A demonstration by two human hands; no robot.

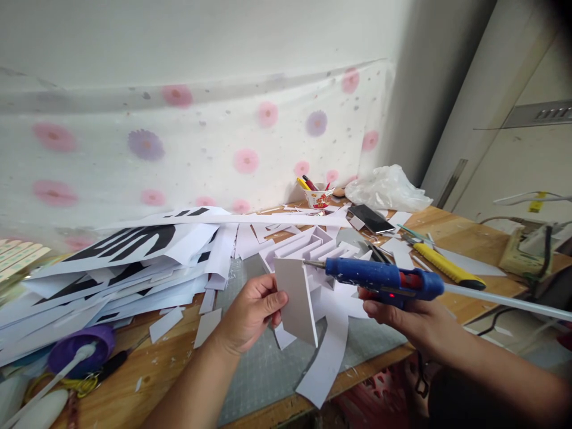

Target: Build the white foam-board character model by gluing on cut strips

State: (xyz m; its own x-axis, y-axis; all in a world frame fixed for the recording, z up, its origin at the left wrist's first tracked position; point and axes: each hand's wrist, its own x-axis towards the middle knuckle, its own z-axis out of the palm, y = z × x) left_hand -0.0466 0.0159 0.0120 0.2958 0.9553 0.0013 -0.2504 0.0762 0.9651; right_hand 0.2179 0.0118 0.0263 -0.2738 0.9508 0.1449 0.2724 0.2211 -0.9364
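Wooden bench [167, 363] below; my left grip [254, 310] pinches a white board [292, 301], my right grip [415, 322] holds a glue gun [366, 274], tip by the board's top corner. Probably gluing, needing steadiness; glue's hard to see.

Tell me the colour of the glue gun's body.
The glue gun's body is blue; it shows best in the head view.

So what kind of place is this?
Probably a craft corner at home: there's a blue glue gun, a cutting mat strewn with white pieces, and a flowery sheet on the wall.
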